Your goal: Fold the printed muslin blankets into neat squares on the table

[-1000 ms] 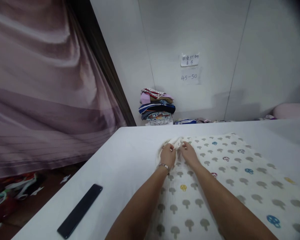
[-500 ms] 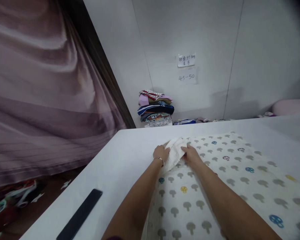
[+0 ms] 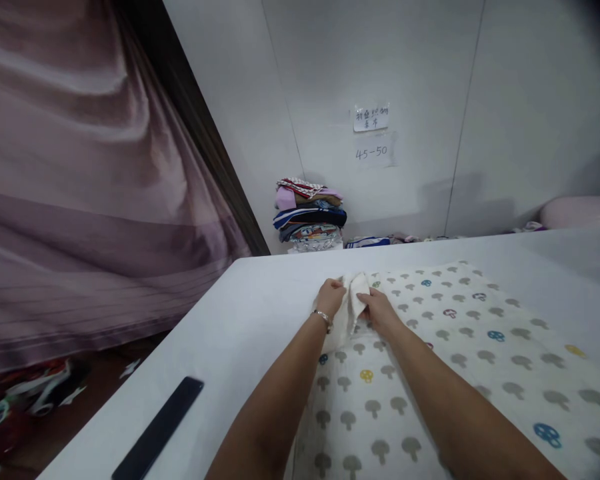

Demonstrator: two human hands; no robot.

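A white cloth printed with mushrooms (image 3: 460, 333) lies spread over the right part of the white table. Its far left corner is lifted and bunched, showing a plain white side. My left hand (image 3: 331, 298), with a bracelet at the wrist, pinches the left part of this raised corner. Just to the right, my right hand (image 3: 379, 309) grips the same bunched part between thumb and fingers. A strip of the cloth runs toward me between my forearms, folded along its left edge.
A long black flat object (image 3: 157, 430) lies on the table (image 3: 220, 333) at left. Beyond the far edge stands a stack of folded fabrics (image 3: 310, 213) against the wall. A pinkish curtain (image 3: 80, 187) hangs at left. Paper signs (image 3: 371, 119) are on the wall.
My left hand has risen and moved slightly right, closer to my right hand. The cloth's corner between them is now more bunched and upright.
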